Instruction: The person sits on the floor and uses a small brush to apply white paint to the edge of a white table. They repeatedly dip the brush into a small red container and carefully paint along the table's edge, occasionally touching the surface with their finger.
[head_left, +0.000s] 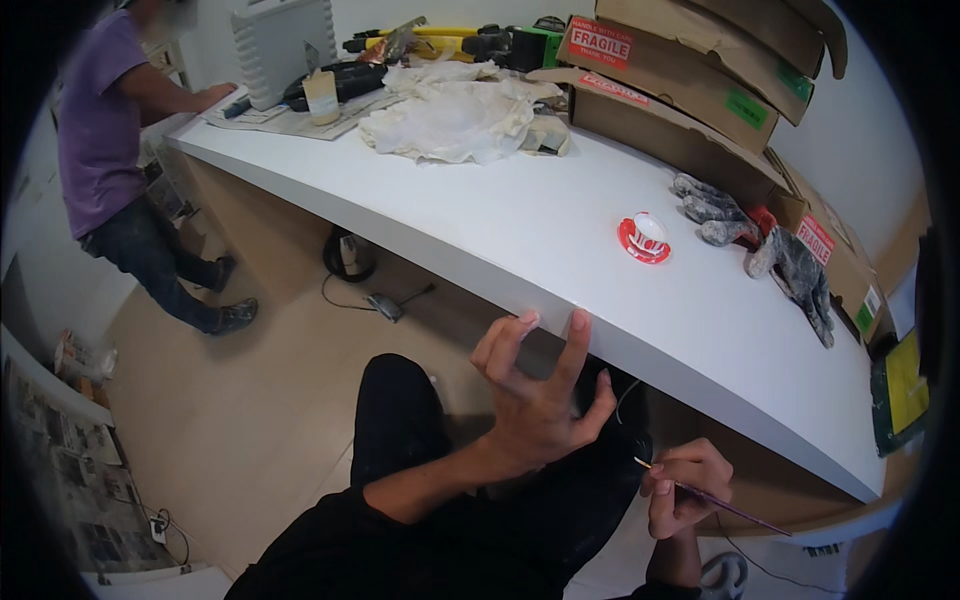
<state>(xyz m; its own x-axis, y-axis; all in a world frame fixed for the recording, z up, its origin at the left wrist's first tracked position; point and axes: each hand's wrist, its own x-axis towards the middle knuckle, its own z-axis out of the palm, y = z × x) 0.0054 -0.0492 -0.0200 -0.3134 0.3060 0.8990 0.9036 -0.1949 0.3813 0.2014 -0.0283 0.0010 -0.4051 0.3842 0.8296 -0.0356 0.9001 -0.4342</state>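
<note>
My left hand (536, 405) is raised at the front edge of a white desk (517, 217), fingers spread and holding nothing. Its index fingertip rests on or very near the upper edge of that front face; contact is hard to tell. Pinched in my right hand (690, 480), lower and to the right, is a fine paintbrush (731, 511) with a purple handle. Its pale tip points up and left, apart from the desk. A small white cup (648, 226) on a red, paint-smeared base stands on the desktop beyond my hands.
Dirty work gloves (791, 259) lie at the right beside cardboard boxes (675, 97). Crumpled white sheeting (457, 112) and a plastic cup (322, 97) sit farther back. A person in a purple shirt (105, 135) stands at the desk's far left end. Cables and a device (384, 306) lie on the floor.
</note>
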